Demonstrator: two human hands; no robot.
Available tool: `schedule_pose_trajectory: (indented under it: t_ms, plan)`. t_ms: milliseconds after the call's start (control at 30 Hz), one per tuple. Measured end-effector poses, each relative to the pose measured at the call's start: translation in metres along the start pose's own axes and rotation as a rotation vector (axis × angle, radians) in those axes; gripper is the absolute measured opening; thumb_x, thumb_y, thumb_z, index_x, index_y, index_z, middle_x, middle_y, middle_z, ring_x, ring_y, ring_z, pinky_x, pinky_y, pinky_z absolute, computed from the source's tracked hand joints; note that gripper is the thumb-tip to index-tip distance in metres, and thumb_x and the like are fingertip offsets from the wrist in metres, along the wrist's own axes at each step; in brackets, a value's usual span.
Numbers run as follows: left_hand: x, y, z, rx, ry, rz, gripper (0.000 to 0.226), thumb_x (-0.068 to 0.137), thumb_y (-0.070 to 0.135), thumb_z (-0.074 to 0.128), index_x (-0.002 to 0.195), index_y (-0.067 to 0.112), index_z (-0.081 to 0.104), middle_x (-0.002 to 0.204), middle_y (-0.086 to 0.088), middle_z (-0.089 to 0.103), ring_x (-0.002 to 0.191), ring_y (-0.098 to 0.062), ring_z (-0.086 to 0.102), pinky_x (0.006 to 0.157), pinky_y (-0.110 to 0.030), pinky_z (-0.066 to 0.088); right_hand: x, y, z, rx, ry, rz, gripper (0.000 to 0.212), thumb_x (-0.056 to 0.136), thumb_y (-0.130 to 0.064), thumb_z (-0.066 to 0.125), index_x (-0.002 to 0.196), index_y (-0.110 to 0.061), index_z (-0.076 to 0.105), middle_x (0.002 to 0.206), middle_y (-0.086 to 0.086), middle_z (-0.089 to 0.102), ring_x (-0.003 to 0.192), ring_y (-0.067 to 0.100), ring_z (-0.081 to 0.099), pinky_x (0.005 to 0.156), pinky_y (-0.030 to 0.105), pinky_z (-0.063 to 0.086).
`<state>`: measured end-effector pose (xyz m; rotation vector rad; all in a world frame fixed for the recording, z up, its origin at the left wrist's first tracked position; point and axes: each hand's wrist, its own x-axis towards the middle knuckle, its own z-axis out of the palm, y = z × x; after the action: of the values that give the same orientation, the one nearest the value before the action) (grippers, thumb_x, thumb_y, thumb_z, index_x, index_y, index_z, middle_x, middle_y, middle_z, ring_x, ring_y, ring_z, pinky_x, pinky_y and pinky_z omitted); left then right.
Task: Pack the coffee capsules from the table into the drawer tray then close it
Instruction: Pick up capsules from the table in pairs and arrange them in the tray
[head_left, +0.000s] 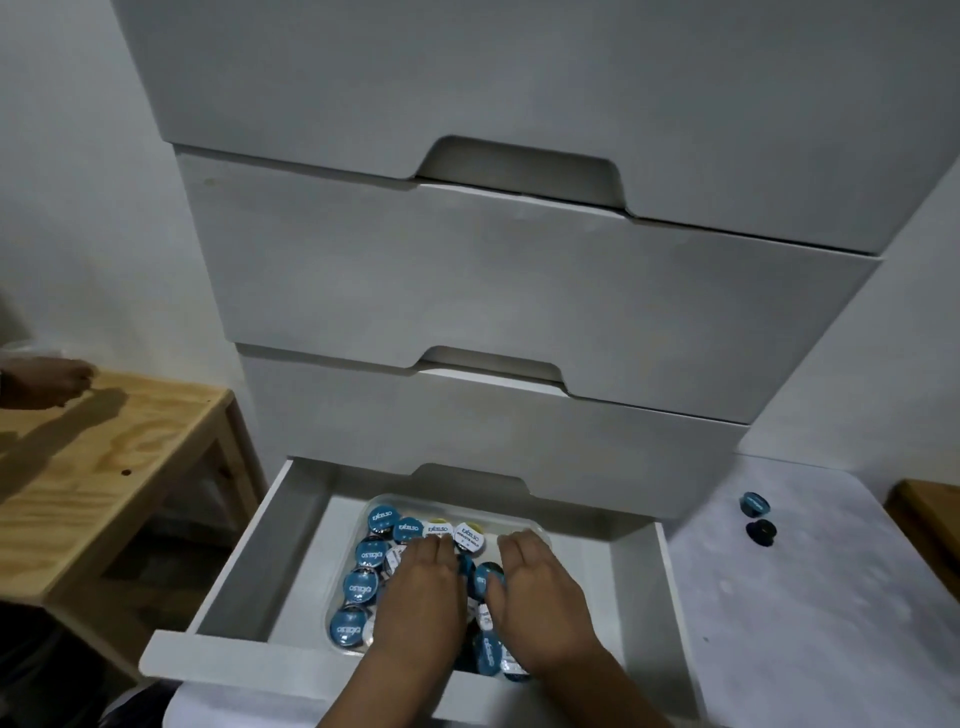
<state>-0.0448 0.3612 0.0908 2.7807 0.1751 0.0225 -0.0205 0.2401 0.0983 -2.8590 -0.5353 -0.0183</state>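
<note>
Both hands flat and unclenched, holding nothing, pressing down on the capsules.
The left hand (423, 597) and right hand (540, 592) lie palm-down on the capsules (371, 553) in the tray (340, 587) inside the open drawer (228, 577), probably levelling them to clear the front above. Right of the drawer, two capsules (757, 517) wait on the table (810, 597).

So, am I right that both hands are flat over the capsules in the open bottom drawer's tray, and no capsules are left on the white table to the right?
Not quite. The head view shows both the left hand and right hand flat over the capsules in the tray, but two capsules still sit on the white table.
</note>
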Motion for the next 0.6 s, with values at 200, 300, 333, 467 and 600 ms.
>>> schedule_pose_trajectory:
  t_ms: [200,300,333,467,600]
  plan:
    - [-0.012,0.063,0.008,-0.082,0.116,0.009,0.056,0.097,0.027,0.038,0.147,0.013,0.015,0.152,-0.003,0.024,0.141,-0.014,0.021,0.112,-0.022,0.024,-0.021,0.061,-0.035,0.097,0.024,0.047,0.050,0.097,-0.039,0.031,0.143,-0.022,0.024,0.153,-0.002,0.026,0.140,0.012,0.024,0.112,0.025,0.022]
    - [-0.014,0.115,0.020,-0.124,0.148,0.039,0.054,0.089,0.023,0.056,0.137,0.006,0.039,0.136,-0.012,0.049,0.128,-0.022,0.046,0.103,-0.027,0.041,-0.038,0.108,-0.058,0.109,0.030,0.079,0.051,0.096,-0.041,0.031,0.144,-0.023,0.023,0.153,-0.001,0.025,0.140,0.014,0.025,0.113,0.028,0.024]
    - [-0.014,0.132,0.027,-0.117,0.196,0.093,0.053,0.081,0.022,0.067,0.128,0.004,0.051,0.123,-0.014,0.061,0.115,-0.024,0.058,0.093,-0.030,0.049,-0.044,0.127,-0.065,0.108,0.054,0.079,0.051,0.096,-0.039,0.031,0.143,-0.021,0.024,0.152,0.001,0.027,0.138,0.014,0.027,0.112,0.028,0.026]
    - [-0.015,0.206,0.049,-0.188,0.209,0.180,0.049,0.080,0.019,0.068,0.125,0.006,0.054,0.119,-0.013,0.063,0.111,-0.025,0.060,0.087,-0.031,0.052,-0.066,0.202,-0.087,0.096,0.113,0.133,0.048,0.097,-0.034,0.034,0.141,-0.016,0.029,0.148,0.003,0.034,0.135,0.016,0.032,0.108,0.026,0.030]
    - [-0.014,0.268,0.069,-0.239,0.196,0.198,0.047,0.096,0.027,0.042,0.141,0.013,0.035,0.141,-0.006,0.044,0.130,-0.018,0.042,0.101,-0.025,0.039,-0.081,0.265,-0.095,0.063,0.130,0.190,0.047,0.097,-0.031,0.035,0.140,-0.014,0.030,0.147,0.005,0.036,0.133,0.017,0.035,0.105,0.026,0.034]
